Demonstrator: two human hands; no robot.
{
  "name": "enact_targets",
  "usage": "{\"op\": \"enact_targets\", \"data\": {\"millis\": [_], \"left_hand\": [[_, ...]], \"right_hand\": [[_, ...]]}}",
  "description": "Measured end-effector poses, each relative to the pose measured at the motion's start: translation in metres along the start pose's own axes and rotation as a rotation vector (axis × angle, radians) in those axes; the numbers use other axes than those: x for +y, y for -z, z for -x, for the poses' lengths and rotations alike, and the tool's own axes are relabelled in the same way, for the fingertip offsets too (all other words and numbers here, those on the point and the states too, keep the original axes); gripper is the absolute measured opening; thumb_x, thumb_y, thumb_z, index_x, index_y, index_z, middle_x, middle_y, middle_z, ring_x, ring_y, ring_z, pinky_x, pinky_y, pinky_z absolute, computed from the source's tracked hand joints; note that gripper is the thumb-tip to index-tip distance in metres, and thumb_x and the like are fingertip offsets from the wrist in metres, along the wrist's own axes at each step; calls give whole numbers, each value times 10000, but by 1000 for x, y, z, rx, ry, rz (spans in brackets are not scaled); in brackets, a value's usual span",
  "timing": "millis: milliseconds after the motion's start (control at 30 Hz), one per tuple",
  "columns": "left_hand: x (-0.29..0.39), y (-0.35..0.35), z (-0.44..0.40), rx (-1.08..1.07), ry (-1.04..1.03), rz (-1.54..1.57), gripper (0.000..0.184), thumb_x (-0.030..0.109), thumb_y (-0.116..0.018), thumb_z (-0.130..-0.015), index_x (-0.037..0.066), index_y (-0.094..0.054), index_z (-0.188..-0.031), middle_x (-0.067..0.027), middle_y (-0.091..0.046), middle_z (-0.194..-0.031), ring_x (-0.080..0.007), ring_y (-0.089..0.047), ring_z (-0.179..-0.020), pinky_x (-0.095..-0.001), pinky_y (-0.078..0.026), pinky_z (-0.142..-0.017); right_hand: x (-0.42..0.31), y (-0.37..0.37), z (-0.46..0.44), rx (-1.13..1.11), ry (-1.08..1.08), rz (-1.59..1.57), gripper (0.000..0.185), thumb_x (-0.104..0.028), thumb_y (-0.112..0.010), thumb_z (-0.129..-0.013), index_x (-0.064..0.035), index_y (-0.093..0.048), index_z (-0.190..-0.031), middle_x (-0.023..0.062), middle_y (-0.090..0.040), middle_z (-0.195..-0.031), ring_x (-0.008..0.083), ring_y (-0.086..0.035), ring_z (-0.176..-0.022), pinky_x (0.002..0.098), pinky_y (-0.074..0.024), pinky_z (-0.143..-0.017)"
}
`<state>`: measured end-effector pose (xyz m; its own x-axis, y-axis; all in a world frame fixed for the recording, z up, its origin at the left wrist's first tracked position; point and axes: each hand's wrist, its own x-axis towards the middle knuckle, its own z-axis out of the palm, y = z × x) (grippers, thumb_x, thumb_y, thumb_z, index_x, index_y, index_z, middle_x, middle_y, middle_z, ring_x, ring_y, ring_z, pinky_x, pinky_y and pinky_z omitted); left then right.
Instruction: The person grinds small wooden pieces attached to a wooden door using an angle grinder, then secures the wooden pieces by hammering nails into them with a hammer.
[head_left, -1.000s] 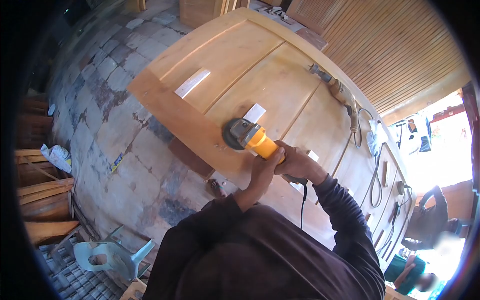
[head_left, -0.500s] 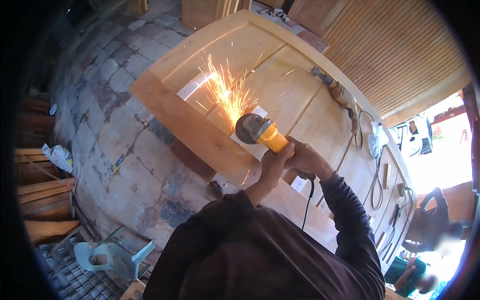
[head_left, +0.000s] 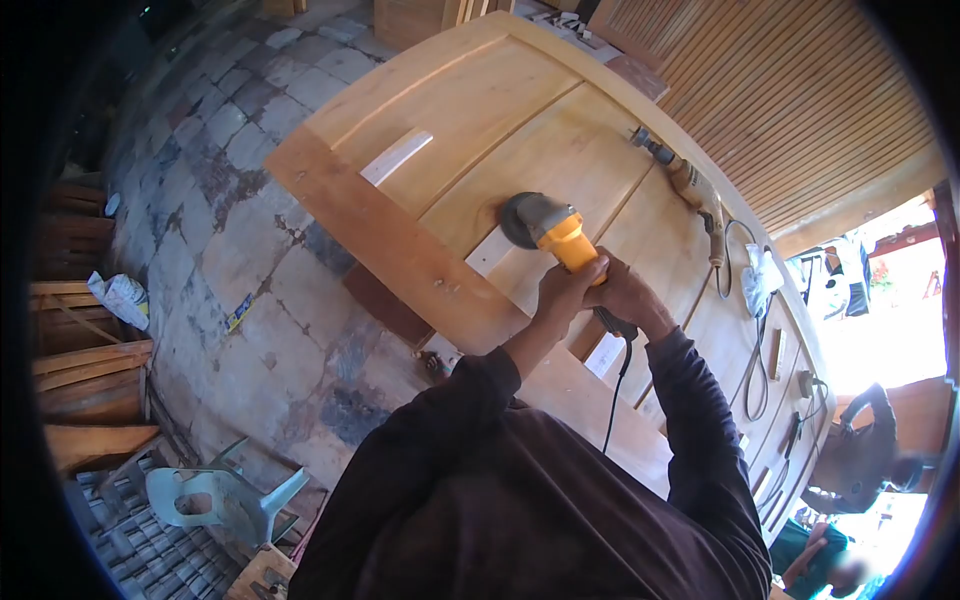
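Observation:
A yellow angle grinder [head_left: 567, 243] with a grey head and dark disc is gripped in both of my hands over a large wooden door panel [head_left: 480, 85]. My left hand [head_left: 562, 298] is closed around the rear of its body. My right hand [head_left: 630, 293] wraps the back end from the other side, near the black cord [head_left: 618, 385]. The disc is by a pale strip [head_left: 487, 252] on the panel; whether it touches is unclear. Another pale strip [head_left: 398, 156] lies farther left, and one more [head_left: 604, 353] shows below my right hand.
A drill [head_left: 692, 187] lies on the panel's far side, with a cord and a plastic bag [head_left: 761, 280]. A pale green plastic chair [head_left: 225, 500] stands at lower left on the stone floor. Two people are at the lower right. A slatted wooden panel [head_left: 770, 110] is behind.
The bright sparks at the disc are gone. Both hands have moved the grinder a little to the right and up, away from the panel's near rail.

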<state>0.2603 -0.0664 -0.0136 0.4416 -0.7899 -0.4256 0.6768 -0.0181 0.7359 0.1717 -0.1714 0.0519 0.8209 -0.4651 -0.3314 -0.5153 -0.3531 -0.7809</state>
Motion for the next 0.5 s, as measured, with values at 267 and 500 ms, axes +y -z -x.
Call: {"op": "enact_targets", "data": {"millis": [267,500], "left_hand": [[-1,-2,-11,12,-30,-66,577,417,-805,-926,-71,-668,-1201,-112,-727,-1053,-160,-739,-903,-283,-604,-769],[-8,-11,-5,35,-47,-82,587,419,-810,-914,-63,-650,-1210,-118,-711,-1080,-167,-742,-922,-284,-611,-800]], "right_hand": [[15,1,-5,42,58,-46,629,-246,-894,-776,-44,-619,-1304,131,-756,-1060,244,-740,-978,375,-583,-862],[3,10,4,27,47,109,637,-265,-900,-771,-40,-621,-1297,128,-758,-1073,224,-738,-986,377,-578,-861]]}}
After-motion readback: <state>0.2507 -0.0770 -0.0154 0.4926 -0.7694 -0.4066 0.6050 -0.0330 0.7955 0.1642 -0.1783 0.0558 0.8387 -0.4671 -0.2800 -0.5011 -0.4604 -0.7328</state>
